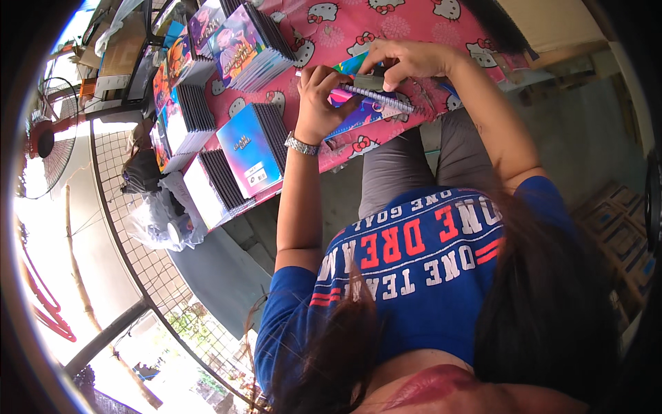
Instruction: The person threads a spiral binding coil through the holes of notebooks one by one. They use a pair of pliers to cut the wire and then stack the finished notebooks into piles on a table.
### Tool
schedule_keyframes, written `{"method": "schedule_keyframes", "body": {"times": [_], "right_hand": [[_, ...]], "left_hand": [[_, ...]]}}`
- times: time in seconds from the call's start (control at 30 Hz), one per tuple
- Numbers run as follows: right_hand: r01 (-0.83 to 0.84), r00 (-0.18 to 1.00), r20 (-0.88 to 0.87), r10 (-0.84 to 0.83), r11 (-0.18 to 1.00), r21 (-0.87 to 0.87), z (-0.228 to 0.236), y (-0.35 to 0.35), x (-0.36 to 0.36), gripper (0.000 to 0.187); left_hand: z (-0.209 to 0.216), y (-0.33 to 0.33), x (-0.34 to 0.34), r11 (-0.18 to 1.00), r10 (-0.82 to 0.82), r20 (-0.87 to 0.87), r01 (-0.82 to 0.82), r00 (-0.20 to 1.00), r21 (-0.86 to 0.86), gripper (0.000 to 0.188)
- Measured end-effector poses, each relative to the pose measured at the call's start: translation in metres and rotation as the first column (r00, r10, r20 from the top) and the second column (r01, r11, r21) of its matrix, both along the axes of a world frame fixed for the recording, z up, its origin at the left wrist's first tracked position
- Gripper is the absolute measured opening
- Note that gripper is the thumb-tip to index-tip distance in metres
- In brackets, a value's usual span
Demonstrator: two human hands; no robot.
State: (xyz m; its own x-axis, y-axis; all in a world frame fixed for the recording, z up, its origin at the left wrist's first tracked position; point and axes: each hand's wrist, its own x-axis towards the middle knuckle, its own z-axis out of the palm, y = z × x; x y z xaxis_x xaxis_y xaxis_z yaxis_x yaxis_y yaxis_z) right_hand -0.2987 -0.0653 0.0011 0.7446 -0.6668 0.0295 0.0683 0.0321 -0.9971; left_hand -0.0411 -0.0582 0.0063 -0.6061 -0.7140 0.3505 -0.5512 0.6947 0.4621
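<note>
A spiral notebook (pixel 378 97) with a coil along its edge lies tilted on the table's near edge, in front of my lap. My left hand (pixel 321 96) is closed on the coil's left end, with a metal-band watch on that wrist. On the far side of the coil, my right hand (pixel 412 61) has its fingers and thumb bent in a pinch on the notebook. A small greyish part shows between the two hands; I cannot tell what it is. Beneath lies a bright blue and purple cover (pixel 365 119).
Several stacks of colourful notebooks stand to the left, among them a blue-pink stack (pixel 252 148) and a cartoon-covered stack (pixel 241 45). A pink patterned cloth (pixel 414 27) covers the table. Further left are a plastic bag (pixel 162 217), a wire mesh and a fan (pixel 47 143).
</note>
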Motion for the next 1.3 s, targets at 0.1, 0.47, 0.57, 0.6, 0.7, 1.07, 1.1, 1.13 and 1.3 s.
{"method": "schedule_keyframes", "body": {"times": [0.1, 0.47, 0.57, 0.6, 0.7, 1.07, 1.1, 1.13, 1.3], "right_hand": [[-0.140, 0.923, 0.372, 0.093, 0.985, 0.100, -0.004, -0.001, 0.002, 0.057], [0.028, 0.991, -0.134, -0.020, 0.998, 0.059, 0.014, -0.011, 0.006, 0.061], [-0.016, 0.997, -0.069, 0.025, 0.993, 0.118, 0.017, -0.017, 0.011, 0.060], [0.021, 0.970, -0.244, -0.012, 0.999, 0.034, 0.022, -0.018, 0.012, 0.060], [-0.067, 0.995, 0.077, 0.056, 0.988, 0.139, 0.010, -0.023, 0.019, 0.061], [-0.064, 0.994, -0.081, 0.072, 0.992, 0.104, 0.025, -0.034, 0.030, 0.060], [-0.125, 0.987, 0.119, 0.107, 0.979, 0.162, 0.021, -0.034, 0.028, 0.060], [-0.197, 0.941, 0.315, 0.126, 0.959, 0.206, 0.018, -0.034, 0.028, 0.060], [-0.090, 0.996, -0.003, 0.091, 0.994, 0.053, 0.029, -0.039, 0.031, 0.057]], "left_hand": [[-0.001, 0.004, 0.002, 1.000, -0.010, -0.018, 0.010, 1.000, -0.021, 0.039], [0.006, 0.004, 0.001, 1.000, 0.014, -0.052, -0.014, 0.999, 0.002, 0.033], [0.008, -0.001, 0.001, 1.000, 0.011, -0.142, -0.008, 0.990, 0.025, 0.030], [0.010, -0.003, 0.001, 0.999, 0.014, -0.181, -0.007, 0.983, 0.039, 0.029], [0.004, -0.007, 0.018, 0.996, 0.082, -0.074, -0.084, 0.994, -0.024, 0.033], [-0.005, -0.022, 0.036, 0.912, 0.081, -0.221, 0.018, 0.972, 0.410, 0.026], [-0.007, -0.025, 0.036, 0.910, 0.075, -0.237, 0.031, 0.969, 0.414, 0.027], [-0.009, -0.028, 0.035, 0.907, 0.070, -0.253, 0.043, 0.965, 0.418, 0.027], [-0.019, -0.028, 0.042, 0.857, 0.155, -0.276, 0.009, 0.949, 0.515, 0.026]]}}
